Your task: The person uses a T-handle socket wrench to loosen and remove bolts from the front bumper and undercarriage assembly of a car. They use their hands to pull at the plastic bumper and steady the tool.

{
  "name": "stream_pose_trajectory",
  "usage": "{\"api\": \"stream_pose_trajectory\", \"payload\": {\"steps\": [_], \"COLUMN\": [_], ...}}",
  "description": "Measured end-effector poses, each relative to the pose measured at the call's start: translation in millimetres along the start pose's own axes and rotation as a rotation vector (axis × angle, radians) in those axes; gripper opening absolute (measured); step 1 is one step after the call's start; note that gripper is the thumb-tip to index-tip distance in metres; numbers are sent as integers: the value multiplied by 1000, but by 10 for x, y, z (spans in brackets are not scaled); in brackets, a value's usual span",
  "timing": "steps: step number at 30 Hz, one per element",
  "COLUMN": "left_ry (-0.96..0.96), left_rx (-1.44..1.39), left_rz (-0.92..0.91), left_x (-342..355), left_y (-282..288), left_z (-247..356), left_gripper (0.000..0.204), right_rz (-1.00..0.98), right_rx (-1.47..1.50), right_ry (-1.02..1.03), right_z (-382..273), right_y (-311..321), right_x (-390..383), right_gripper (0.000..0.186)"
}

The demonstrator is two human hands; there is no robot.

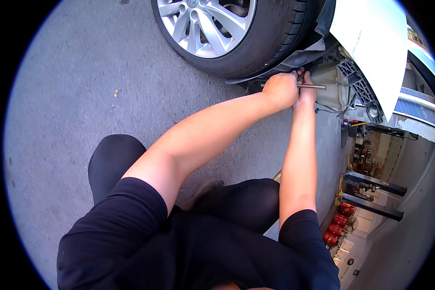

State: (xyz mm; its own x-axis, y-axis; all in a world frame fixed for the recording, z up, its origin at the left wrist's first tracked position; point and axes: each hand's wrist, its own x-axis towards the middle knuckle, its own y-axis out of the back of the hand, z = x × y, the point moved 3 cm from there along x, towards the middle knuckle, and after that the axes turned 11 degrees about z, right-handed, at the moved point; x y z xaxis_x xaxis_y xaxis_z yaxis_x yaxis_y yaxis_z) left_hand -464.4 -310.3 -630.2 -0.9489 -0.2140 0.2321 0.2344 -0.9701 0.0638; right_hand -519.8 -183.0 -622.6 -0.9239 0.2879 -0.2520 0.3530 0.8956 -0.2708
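My left hand (281, 90) is closed in a fist round the metal crossbar of a T-handle wrench (318, 87). The bar's ends stick out on both sides of the fist. Close beside it, my right hand (306, 92) has its fingers curled about the tool's shaft, partly hidden by the left hand. Both hands work low at a car's front corner, just behind the wheel-arch liner (295, 60). A whitish plastic reservoir (326, 84) sits right of my right hand. The tool's far tip is out of sight.
A car wheel (208, 29) with silver spokes stands at the top. A white body panel (372, 43) and a black ribbed bracket (360, 89) overhang on the right. Grey pavement (82, 87) lies left. Lift arms (374, 183) and red canisters (336, 227) are farther right.
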Motion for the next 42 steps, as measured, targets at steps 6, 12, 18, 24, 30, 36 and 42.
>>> {"api": "stream_pose_trajectory", "payload": {"steps": [6, 12, 18, 24, 30, 36, 42], "left_ry": [35, -18, -88, -98, -68, -45, -92], "left_rx": [-6, -7, 63, 116, 38, 61, 77], "left_rz": [-88, 33, 22, 14, 52, -16, 49], "left_x": [3, -178, -125, -134, -137, -123, -166], "left_y": [29, -71, -107, -136, -116, -77, -158], "left_z": [38, -9, 22, 110, 86, 94, 21], "left_gripper": [32, 30, 30, 31, 33, 33, 34], "right_rz": [-36, 60, 61, 61, 63, 92, 63], "right_rx": [-43, -59, -63, -18, -32, -49, -36], "right_ry": [-12, -25, -43, -93, -34, -13, -30], "right_z": [-28, 24, -31, -69, -35, -31, -5], "right_y": [110, 105, 144, 145, 132, 164, 143], "right_x": [111, -11, 85, 89, 80, 96, 54], "right_gripper": [32, 29, 31, 32, 31, 31, 32]}}
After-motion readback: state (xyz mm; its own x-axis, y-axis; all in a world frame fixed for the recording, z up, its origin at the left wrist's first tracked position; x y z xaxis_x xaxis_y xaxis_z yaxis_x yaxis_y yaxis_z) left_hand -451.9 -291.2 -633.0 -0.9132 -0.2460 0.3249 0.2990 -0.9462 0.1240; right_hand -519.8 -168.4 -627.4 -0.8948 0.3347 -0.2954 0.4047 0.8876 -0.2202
